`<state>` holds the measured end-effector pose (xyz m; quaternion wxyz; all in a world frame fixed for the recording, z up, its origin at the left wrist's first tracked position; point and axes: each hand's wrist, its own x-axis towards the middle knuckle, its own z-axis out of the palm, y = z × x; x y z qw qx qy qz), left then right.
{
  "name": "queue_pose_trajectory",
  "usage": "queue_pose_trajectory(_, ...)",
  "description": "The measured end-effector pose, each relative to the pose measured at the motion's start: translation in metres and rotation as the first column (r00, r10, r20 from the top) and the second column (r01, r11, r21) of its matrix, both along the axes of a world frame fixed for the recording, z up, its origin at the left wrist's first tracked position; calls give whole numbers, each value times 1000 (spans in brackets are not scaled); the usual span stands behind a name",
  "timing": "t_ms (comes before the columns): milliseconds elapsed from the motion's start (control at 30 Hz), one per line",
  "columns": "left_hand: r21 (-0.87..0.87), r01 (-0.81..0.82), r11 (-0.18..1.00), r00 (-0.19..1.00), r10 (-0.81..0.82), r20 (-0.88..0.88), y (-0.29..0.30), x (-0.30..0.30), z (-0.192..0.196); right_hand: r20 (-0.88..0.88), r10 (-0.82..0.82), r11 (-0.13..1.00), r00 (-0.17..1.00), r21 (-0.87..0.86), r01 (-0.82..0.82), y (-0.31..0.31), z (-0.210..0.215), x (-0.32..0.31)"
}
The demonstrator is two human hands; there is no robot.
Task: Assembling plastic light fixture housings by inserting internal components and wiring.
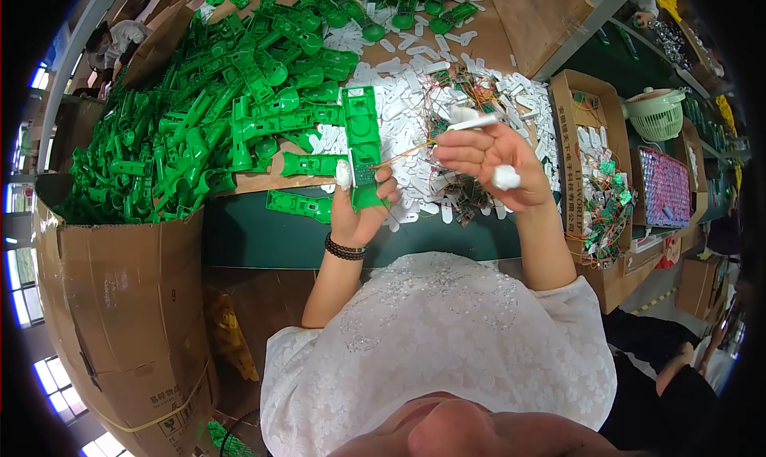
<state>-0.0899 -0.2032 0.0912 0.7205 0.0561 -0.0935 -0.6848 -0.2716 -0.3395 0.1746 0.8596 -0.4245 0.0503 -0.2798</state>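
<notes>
The long green plastic housing [361, 130] is projecting from the left hand [357, 224], whose grip is clasping its near end beside a small green circuit board [365, 174]. Thin coloured wires [411, 150] are stretching toward the right hand [520, 155]; a flat white plastic strip [477, 122] is lying at its fingers, whether gripped I cannot tell.

Dark printed characters [570, 170] on the cardboard box [563, 122]; apparently handling symbols [170, 425] on the big carton [124, 297].

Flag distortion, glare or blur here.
Head view: fisheye bows the big carton and leaves black corners; windows at left blow out with blue fringing; green casings show glossy highlights; no strong blur on the left hand.
</notes>
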Motion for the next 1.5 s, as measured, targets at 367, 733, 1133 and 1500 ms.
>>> queue_pose_trajectory(367, 53, 70, 996, 993, -75, 94, -1, -18, -6, -219, -325, 931, 920, -244, 271, -7, -15, 33)
queue_pose_trajectory(733, -125, -276, 953, -363, 18, 932, 3, -33, 14, -18, -811, -64, 585, -991, -120, -2, -21, 27)
queue_pose_trajectory(1133, 261, 364, 894, 789, -444, 425, 1, -35, 19, -213, -196, 896, 957, -436, 87, -23, -68, 2)
queue_pose_trajectory(1500, 176, 455, 873, 644, -459, 612, -8, 5, -15, -440, -58, 985, 896, 123, 124, 19, -84, -9)
